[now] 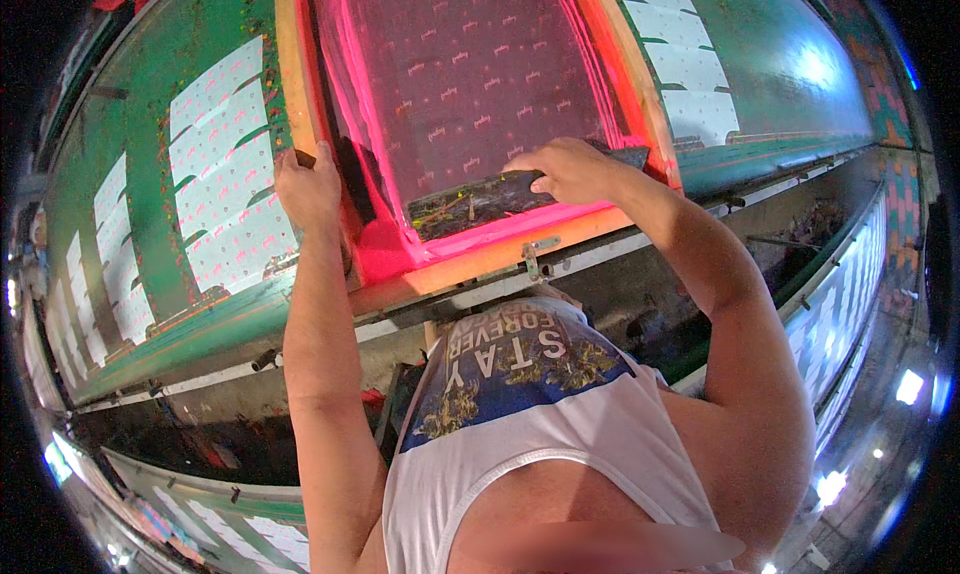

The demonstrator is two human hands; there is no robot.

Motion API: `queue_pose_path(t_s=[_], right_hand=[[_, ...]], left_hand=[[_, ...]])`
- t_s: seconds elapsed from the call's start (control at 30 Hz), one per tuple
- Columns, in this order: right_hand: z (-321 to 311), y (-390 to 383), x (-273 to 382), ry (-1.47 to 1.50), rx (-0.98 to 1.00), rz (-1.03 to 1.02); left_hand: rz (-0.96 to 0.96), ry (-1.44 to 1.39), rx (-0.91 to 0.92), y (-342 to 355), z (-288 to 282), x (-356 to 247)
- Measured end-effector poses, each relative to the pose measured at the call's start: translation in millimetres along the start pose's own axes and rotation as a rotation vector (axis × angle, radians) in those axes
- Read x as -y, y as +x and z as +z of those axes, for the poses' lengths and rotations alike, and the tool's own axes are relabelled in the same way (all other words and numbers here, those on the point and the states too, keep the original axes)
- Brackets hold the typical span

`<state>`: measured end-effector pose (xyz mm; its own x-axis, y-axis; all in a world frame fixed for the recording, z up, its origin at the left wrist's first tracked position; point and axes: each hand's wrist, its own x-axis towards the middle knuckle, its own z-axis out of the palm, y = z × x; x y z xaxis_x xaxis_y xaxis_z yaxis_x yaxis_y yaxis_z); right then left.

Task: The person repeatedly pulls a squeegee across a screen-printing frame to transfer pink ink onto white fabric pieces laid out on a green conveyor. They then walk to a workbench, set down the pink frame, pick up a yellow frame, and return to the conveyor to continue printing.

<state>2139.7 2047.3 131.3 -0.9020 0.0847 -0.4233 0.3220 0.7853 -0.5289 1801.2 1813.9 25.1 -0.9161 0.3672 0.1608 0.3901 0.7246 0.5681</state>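
A printing screen in a wooden frame lies on a green table, its dark mesh patterned and bordered with bright pink ink. My left hand is closed on the frame's left side. My right hand grips a dark, ink-stained squeegee lying across the near end of the mesh, just inside the pink-smeared near rail. A metal fitting is on the frame's near edge, above my body.
Printed white pieces lie in rows on the green table left of the screen, more to the right. A metal rail runs along the near edge. Other long tables with white pieces stand behind me.
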Motion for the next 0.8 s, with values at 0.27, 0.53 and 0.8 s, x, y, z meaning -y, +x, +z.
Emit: queue_pose_path(t_s=[0.27, 0.53, 0.8], right_hand=[[4.8, 20.1, -11.8, 0.072, 0.068, 0.008], [-19.3, 88.5, -72.9, 0.439, 0.379, -0.154], [-189.5, 192.3, -90.4, -0.094, -0.151, -0.221]], left_hand=[[0.0, 0.005, -0.041, -3.6, -2.2, -4.0], [-0.024, 0.037, -0.012, -1.9, -0.5, 0.3], [-0.024, -0.022, -0.118, -11.5, -6.2, -18.1]])
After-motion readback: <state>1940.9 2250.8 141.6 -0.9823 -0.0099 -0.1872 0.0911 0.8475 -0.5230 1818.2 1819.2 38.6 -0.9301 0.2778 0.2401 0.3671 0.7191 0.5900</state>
